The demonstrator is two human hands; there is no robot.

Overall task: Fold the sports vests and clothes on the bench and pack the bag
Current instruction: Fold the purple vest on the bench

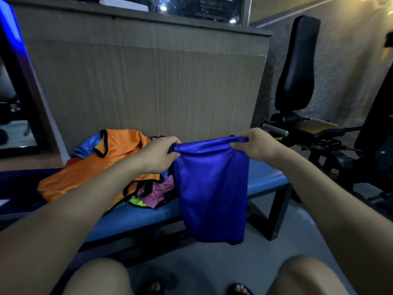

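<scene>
Over the bench's near edge hangs a blue vest, folded over at the top, with the left hand and right hand each gripping an upper corner. Bare blue bench lies beyond toward its right end. Farther left, orange vest tops a heap of loose clothes. No bag's contents are visible.

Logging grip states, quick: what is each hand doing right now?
Left hand: grips the left end of the blue vest at its top edge.
Right hand: grips the right end.
</scene>
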